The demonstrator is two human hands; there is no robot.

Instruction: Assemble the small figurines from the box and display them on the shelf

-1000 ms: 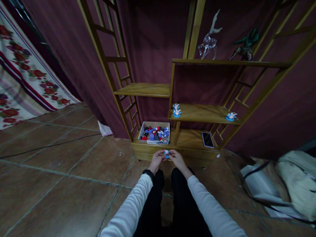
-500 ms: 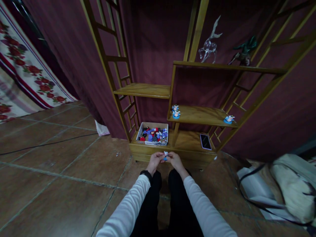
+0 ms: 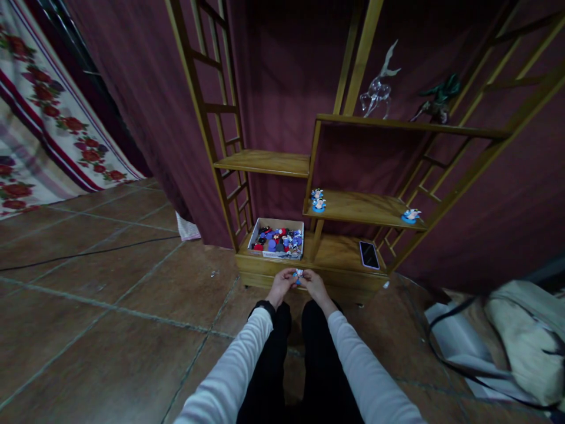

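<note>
Just outside the cabinet edge (image 3: 353, 271), left fingers (image 3: 288, 275) and right fingers (image 3: 309, 277) clamp a figurine (image 3: 299, 274).

The small toy figure (image 3: 299, 274) is white toward its top and blue lower down, with finer markings too small to make out. It sits between the fingertips of the left hand (image 3: 281, 286) and the right hand (image 3: 316, 285), touching both, its white end showing above the fingers. The fingers partly cover its sides; its exact tilt is unclear.
</note>
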